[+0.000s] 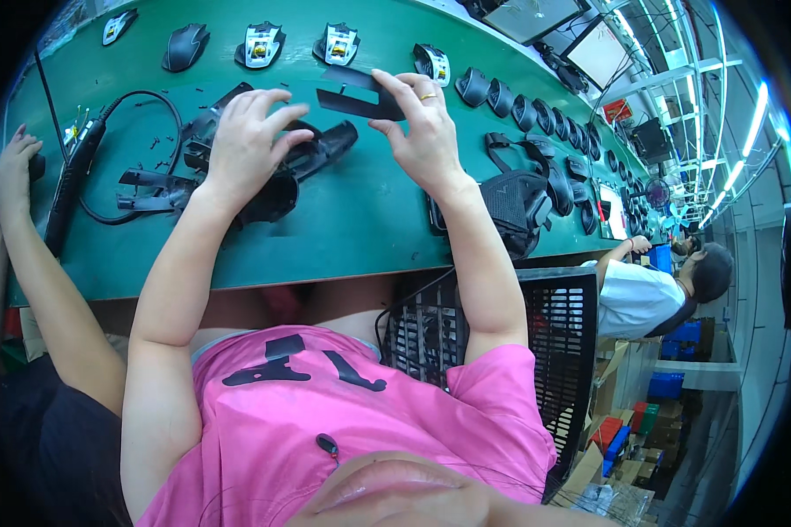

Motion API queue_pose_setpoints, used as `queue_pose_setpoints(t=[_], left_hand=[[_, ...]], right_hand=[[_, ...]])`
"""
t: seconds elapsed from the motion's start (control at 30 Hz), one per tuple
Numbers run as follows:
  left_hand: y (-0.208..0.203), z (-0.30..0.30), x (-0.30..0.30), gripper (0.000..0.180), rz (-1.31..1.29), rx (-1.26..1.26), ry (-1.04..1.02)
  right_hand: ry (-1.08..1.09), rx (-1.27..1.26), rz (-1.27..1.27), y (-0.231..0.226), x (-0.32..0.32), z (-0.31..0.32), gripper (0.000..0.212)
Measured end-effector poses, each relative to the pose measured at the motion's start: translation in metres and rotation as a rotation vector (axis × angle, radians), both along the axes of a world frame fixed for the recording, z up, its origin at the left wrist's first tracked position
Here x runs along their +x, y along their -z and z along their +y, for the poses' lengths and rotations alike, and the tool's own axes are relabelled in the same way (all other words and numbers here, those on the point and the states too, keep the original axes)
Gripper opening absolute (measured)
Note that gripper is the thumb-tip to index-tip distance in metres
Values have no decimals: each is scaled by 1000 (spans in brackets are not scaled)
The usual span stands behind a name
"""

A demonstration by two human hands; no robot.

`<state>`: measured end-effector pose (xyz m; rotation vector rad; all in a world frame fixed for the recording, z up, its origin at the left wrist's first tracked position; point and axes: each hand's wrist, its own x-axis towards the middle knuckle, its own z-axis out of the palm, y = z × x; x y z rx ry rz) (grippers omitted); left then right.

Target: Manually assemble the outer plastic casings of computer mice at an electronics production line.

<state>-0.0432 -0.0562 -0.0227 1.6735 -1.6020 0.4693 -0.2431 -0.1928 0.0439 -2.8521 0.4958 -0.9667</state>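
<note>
My right hand (424,132) pinches a thin, flat black plastic piece with a cut-out (373,107) between thumb and fingers, held above the green bench. My left hand (248,145) is over a heap of black plastic parts (272,200), its fingers apart and curved. I see nothing gripped in it, though the palm side is hidden. Beyond my hands stand mouse bodies with their white and yellow insides showing (260,46), beside a black mouse shell (185,46).
A black electric screwdriver (75,171) with a looped cable lies left, near small scattered screws (156,143). A row of black mouse shells (525,112) runs right. A black strapped bag-like item (510,206) sits by my right forearm, above a black crate (545,351). A co-worker's hand (13,171) is at far left.
</note>
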Motion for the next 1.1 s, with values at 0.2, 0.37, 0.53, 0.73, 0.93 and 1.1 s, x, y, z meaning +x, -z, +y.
queue_pose_setpoints(t=[0.2, 0.37, 0.53, 0.73, 0.93, 1.1], left_hand=[[-16, 8, -9, 82, -16, -52, 121], [-19, 6, -15, 67, 30, -65, 210], [-12, 8, -9, 53, 93, -72, 202], [-21, 3, -19, 38, 145, -236, 219], [-26, 8, -23, 45, 45, -232, 152], [-21, 8, -33, 50, 111, -215, 169]], right_hand=[[-152, -30, 37, -5, 6, 19, 62], [-187, -37, 66, -5, 7, 25, 63], [-211, 21, 72, -6, 6, 27, 61], [-173, 91, 24, -8, 4, 25, 61], [-78, -161, 10, -18, 12, 4, 59], [421, -211, -10, -7, 17, -111, 47]])
